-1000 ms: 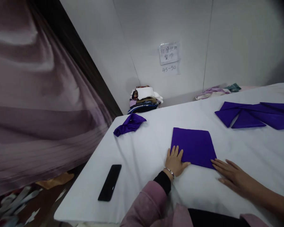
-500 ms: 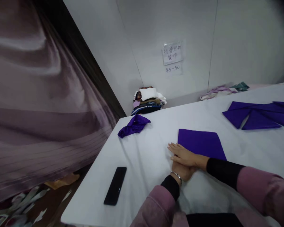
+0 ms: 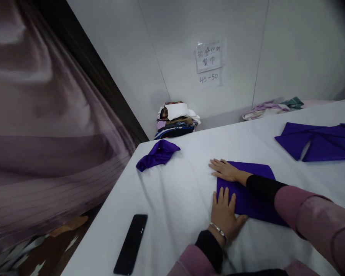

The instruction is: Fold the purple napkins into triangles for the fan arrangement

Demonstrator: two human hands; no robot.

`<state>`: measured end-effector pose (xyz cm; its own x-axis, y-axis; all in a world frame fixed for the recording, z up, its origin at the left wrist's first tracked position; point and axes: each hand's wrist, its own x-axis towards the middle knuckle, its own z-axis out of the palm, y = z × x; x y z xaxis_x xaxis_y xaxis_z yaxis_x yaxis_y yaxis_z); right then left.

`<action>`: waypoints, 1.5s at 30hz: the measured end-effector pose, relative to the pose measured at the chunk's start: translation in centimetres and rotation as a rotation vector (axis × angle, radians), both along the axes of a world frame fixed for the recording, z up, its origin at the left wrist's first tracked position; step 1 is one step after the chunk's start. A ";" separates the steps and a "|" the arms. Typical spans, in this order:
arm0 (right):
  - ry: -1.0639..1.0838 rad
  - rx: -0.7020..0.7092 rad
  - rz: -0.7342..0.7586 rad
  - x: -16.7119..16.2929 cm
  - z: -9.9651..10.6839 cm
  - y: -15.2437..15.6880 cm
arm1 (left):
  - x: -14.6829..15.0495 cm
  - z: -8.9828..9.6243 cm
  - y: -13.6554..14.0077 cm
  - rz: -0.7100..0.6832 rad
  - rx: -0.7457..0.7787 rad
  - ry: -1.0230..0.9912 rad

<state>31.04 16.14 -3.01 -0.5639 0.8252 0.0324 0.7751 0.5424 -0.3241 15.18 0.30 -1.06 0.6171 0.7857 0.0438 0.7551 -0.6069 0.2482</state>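
Observation:
A folded purple napkin [image 3: 253, 201] lies flat on the white-covered table in front of me. My right hand [image 3: 225, 170] rests flat across its far left corner, fingers stretched past the edge. Nearer to me, my left hand [image 3: 225, 212], with a silver bracelet at the wrist, lies palm down with spread fingers. Its fingertips touch the napkin's near left corner. Neither hand grips anything. Part of the napkin is hidden under the right forearm.
A crumpled purple cloth [image 3: 158, 154] lies at the table's far left corner. Folded purple napkins [image 3: 316, 142] are at the right. A black phone [image 3: 131, 244] sits near the left edge. Stacked clothes [image 3: 176, 120] stand by the wall, which bears a handwritten sign [image 3: 209, 57]. A pinkish curtain [image 3: 60, 153] hangs left.
My hands, one over the other before, are now apart. The right hand has moved away from me to the napkin's far corner; the left lies spread at the near corner. The view has shifted slightly.

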 end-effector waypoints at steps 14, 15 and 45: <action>0.023 -0.056 -0.260 0.4 1.8 1.2 | 0.1 -0.1 0.1 0.016 0.012 -0.018; 0.043 -0.053 -0.255 0.0 2.3 -0.1 | 0.1 -0.2 0.2 0.014 0.017 -0.013; -0.104 0.215 -0.702 9.7 1.0 -21.0 | 0.6 0.4 1.2 0.017 0.056 0.231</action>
<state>40.77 -4.87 -2.02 0.0853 0.9742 0.2092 0.9838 -0.0491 -0.1722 15.81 1.47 -0.68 0.6028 0.7962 -0.0529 0.7979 -0.6018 0.0339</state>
